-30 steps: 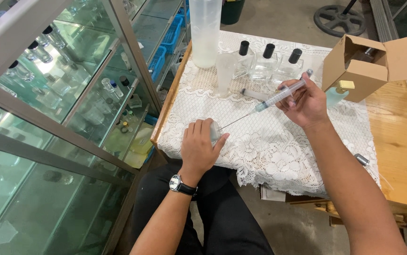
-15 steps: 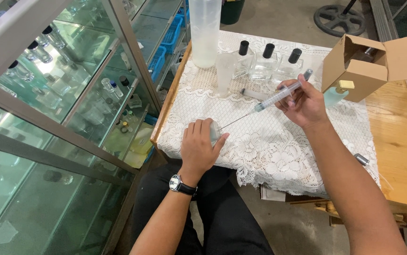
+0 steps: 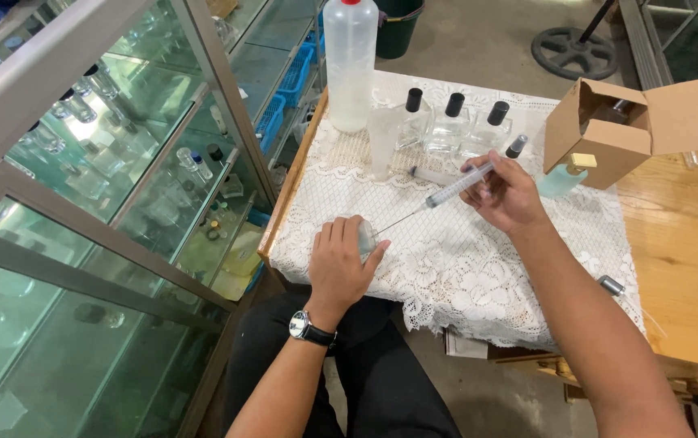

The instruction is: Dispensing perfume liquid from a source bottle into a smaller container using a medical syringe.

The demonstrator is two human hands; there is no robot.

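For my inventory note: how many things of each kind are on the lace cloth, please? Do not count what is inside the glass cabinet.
Square glass bottles with black caps: 3
Tall white plastic bottle: 1
Syringes: 2, one in the right hand, one lying on the cloth
Small clear container under the left hand: 1
Pale blue bottle: 1
Cardboard box: 1
Total: 9

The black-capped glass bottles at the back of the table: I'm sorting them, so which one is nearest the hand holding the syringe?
The rightmost bottle of the three, closest to the right hand; the other two stand further left.
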